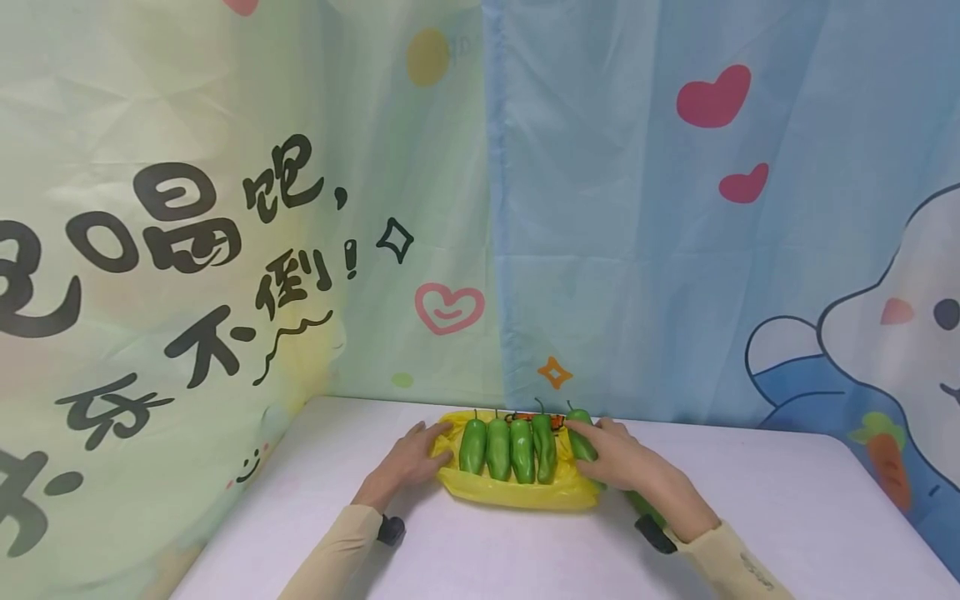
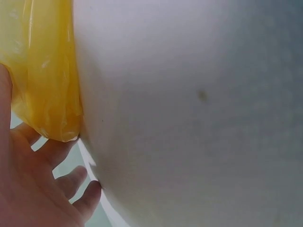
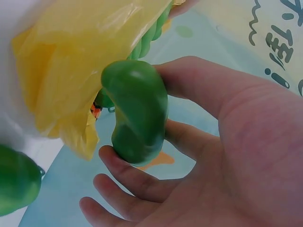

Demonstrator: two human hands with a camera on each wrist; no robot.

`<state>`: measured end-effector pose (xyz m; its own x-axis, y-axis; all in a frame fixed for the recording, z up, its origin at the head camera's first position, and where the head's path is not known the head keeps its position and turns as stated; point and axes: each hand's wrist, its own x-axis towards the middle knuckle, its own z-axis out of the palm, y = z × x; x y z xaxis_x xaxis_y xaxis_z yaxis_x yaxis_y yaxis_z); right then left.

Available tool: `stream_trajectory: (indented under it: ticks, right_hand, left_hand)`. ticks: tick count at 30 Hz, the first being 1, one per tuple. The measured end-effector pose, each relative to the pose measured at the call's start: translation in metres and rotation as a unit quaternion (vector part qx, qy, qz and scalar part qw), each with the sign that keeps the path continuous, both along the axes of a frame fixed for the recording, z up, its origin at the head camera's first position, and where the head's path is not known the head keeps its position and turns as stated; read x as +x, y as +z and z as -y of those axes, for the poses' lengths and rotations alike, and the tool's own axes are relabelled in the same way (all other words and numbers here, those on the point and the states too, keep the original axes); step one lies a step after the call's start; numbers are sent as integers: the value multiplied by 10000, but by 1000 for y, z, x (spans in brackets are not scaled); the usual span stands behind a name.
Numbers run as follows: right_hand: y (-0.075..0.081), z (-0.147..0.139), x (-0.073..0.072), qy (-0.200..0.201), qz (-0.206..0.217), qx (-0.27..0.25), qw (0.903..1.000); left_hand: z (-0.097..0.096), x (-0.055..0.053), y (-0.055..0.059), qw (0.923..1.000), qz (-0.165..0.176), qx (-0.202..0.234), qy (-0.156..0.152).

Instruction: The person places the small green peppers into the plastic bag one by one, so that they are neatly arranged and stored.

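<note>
A yellow plastic bag lies spread on the table, with several green peppers side by side on it. At its left side my left hand grips the edge, thumb in front and fingers behind; the left wrist view shows the yellow plastic beside the fingers. My right hand holds another green pepper between thumb and fingers, upright at the bag's right end. One more green pepper lies on the table, partly hidden under the right wrist.
Behind the row of peppers shows a small red-orange item with dark marks, mostly hidden. The white table reaches back to a printed cloth backdrop. Dark bands sit at both wrists.
</note>
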<state>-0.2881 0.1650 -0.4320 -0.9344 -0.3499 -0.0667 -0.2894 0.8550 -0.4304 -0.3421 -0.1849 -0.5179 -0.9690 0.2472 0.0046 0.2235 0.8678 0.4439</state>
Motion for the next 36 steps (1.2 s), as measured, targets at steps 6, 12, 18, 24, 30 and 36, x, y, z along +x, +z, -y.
stream_trajectory:
  ticks: [6,12,18,24,30,36]
  right_hand:
    - [-1,7,-3,31,15,-30,10000]
    - [-2,15,-5,75,13,-82,9999]
    - [-5,21,-9,42,157,-157,9997]
    - [-4,25,-10,16,233,-160,9996]
    - [1,31,-10,34,262,-171,9995]
    - [2,39,-10,48,291,-84,9995]
  left_hand:
    - [-1,0,1,10000,56,6,41]
    - [0,1,1,9999,66,27,116]
    - [0,0,2,9999,89,79,101]
    - [0,0,2,10000,66,28,63]
    - [-1,1,1,10000,60,12,72]
    - [-1,0,1,9999,82,36,96]
